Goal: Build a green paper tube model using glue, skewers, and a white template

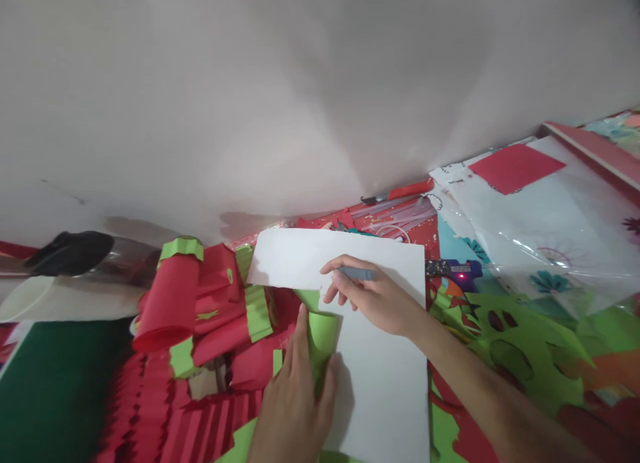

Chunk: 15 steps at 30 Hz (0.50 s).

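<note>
A white sheet of paper [385, 376] lies on a crowded craft table. On its left part stands a rolled tube of light green paper [323, 329]. My left hand [295, 396] is wrapped round this green tube and presses it against the sheet. My right hand [373, 296] reaches in from the right and pinches a thin grey-blue pen or pencil [356, 273] above the sheet, close to the tube's top.
Red paper lanterns with green bands [200, 303] are piled at the left. Green cut-out paper [520, 343] and a blue glue gun [457, 271] lie at the right. Clear plastic sleeves with a red square [515, 168] sit at the far right. A pale wall [300, 83] rises behind.
</note>
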{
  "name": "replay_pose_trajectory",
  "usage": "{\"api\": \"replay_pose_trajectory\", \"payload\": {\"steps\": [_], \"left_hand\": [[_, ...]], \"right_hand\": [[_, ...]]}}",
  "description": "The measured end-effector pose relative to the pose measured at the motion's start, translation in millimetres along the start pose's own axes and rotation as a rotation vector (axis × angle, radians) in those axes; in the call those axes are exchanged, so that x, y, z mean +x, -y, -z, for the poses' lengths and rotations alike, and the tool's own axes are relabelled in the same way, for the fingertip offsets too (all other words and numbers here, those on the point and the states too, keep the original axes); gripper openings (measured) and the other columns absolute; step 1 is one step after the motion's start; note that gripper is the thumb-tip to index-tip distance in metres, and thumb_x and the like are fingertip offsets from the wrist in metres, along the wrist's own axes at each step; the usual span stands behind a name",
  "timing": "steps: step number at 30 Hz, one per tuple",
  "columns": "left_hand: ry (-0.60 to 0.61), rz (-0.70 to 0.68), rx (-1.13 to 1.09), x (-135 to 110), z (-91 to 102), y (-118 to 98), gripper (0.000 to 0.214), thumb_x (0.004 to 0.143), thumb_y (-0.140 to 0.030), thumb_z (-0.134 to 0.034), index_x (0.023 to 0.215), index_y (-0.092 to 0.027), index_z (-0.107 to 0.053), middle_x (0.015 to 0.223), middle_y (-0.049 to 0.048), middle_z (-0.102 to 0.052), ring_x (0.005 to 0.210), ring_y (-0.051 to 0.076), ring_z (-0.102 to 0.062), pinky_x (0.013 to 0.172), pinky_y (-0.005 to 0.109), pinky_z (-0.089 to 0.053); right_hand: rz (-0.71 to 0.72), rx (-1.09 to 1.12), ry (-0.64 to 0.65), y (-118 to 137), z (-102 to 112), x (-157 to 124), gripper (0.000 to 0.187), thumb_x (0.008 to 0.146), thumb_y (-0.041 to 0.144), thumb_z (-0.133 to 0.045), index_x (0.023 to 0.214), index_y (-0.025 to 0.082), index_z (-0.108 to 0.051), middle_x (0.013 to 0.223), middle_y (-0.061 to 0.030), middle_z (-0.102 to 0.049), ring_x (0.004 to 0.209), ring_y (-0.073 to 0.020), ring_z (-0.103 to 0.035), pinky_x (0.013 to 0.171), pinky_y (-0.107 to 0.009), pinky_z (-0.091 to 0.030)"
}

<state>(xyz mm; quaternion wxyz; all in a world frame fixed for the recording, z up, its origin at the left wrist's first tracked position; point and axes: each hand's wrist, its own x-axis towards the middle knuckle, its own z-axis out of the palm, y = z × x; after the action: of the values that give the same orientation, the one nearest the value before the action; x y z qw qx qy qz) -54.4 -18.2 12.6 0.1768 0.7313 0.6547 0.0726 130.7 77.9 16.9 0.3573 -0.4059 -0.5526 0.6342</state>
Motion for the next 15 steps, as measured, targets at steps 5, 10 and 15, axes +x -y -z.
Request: {"api": "replay_pose_trajectory", "payload": {"steps": [5,10,15], "left_hand": [[0.012,0.064,0.113,-0.6,-1.3,-5.0,0.070,0.096,-0.044,-0.039,0.155,-0.017,-0.010,0.134,0.0209,-0.057,0.111,0.035,-0.065,0.075,0.041,-0.055],[0.053,0.119,0.142,-1.6,-1.9,-6.1,0.067,0.097,-0.043,-0.034,0.154,-0.015,-0.011,0.120,0.0203,-0.065,0.096,0.034,-0.070,0.073,0.041,-0.054],[0.052,0.136,0.106,0.6,-1.9,-9.7,0.066,0.097,-0.041,-0.033,0.154,-0.015,-0.015,0.121,0.0207,-0.064,0.105,0.035,-0.067,0.078,0.042,-0.053]], "right_hand": [[0.024,-0.070,-0.006,3.0,-0.9,0.5,0.036,0.097,0.049,-0.045,0.108,0.021,-0.065,0.085,-0.0031,-0.069,0.074,-0.0148,-0.058,0.062,-0.025,-0.043],[0.036,-0.205,-0.041,7.3,-0.7,-1.3,0.025,0.093,0.038,-0.052,0.086,0.020,-0.068,0.072,0.0005,-0.064,0.066,-0.0128,-0.054,0.058,-0.025,-0.037],[0.057,-0.295,-0.031,8.3,0.0,-3.4,0.012,0.087,0.028,-0.058,0.085,0.022,-0.068,0.073,0.0036,-0.066,0.065,-0.0104,-0.054,0.058,-0.022,-0.037]]}}
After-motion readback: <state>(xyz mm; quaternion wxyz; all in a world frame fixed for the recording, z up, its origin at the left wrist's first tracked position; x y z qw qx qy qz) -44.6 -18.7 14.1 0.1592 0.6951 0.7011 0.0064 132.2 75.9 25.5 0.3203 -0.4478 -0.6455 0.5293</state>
